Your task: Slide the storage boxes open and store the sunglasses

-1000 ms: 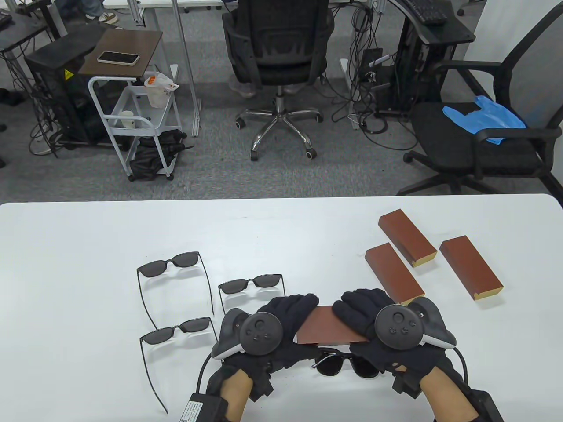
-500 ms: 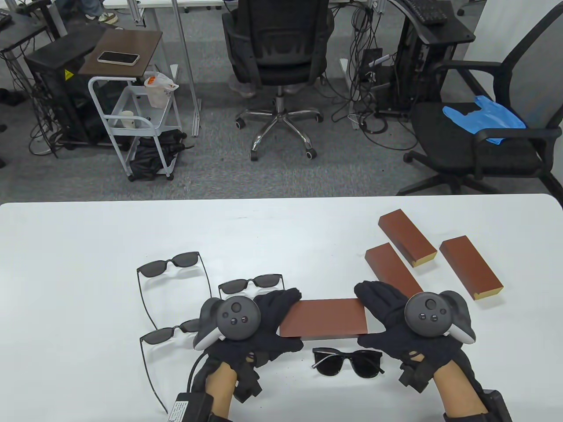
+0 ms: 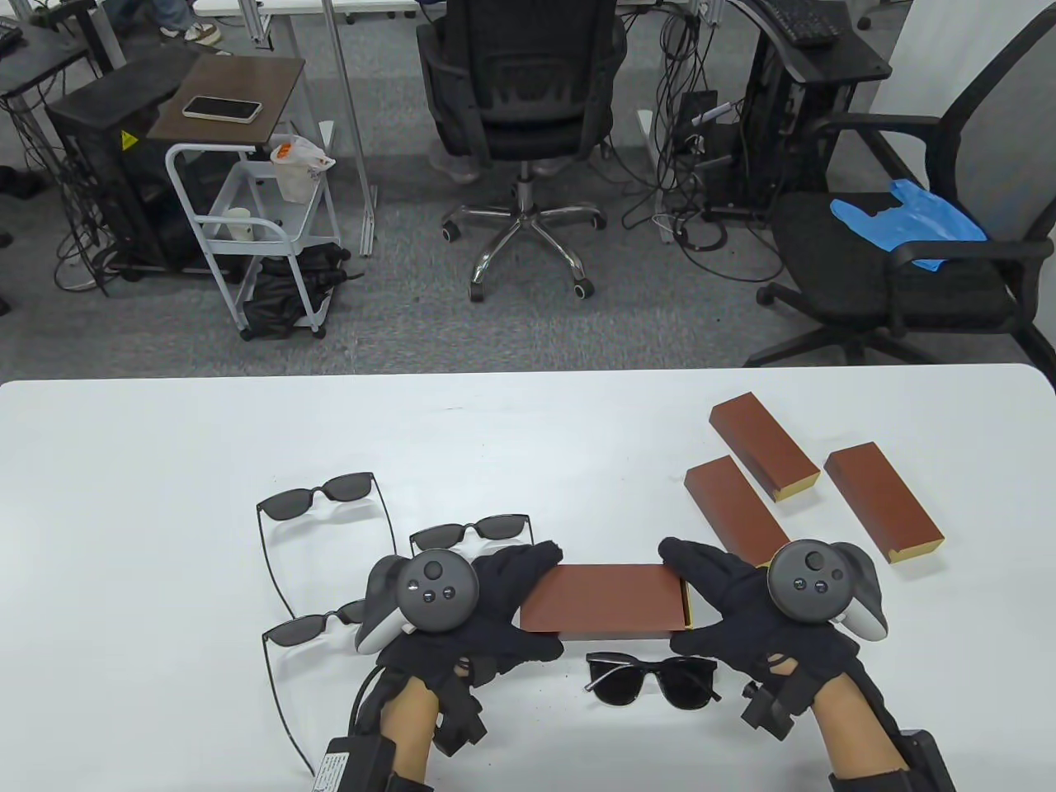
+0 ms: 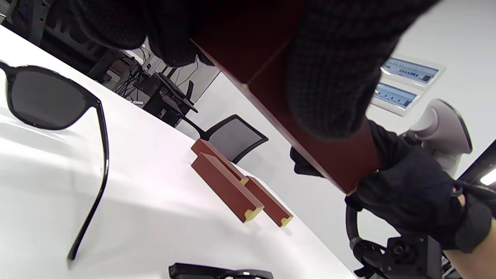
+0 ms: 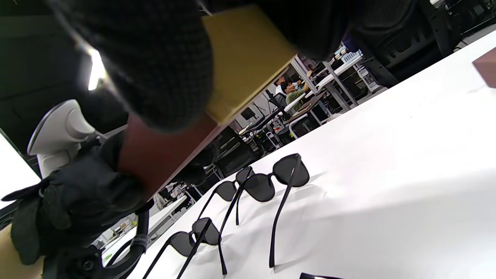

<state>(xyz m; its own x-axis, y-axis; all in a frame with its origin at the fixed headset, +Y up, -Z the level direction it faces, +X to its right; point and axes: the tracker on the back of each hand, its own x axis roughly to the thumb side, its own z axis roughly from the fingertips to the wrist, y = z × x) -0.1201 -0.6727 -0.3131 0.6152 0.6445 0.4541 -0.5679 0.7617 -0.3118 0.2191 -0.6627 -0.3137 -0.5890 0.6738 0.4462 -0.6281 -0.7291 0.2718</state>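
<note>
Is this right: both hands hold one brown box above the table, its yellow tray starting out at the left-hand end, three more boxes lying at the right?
Not quite. The table view shows the yellow tray emerging at the right hand end, not the left hand end. The rest stands: both hands hold the brown box, and three more boxes lie to the right.

Matt reddish-brown box (image 3: pixel 606 598), smooth like coated card, with a dull yellow paper-like inner tray (image 5: pixel 248 58) at its 3 o'clock end. Black knitted cloth on left hand (image 3: pixel 495 606) and right hand (image 3: pixel 734 606). Glossy black plastic sunglasses (image 3: pixel 652 681) at 6 o'clock of the box, dark shiny lenses. Smooth white table (image 3: pixel 165 462), faint sheen.
</note>
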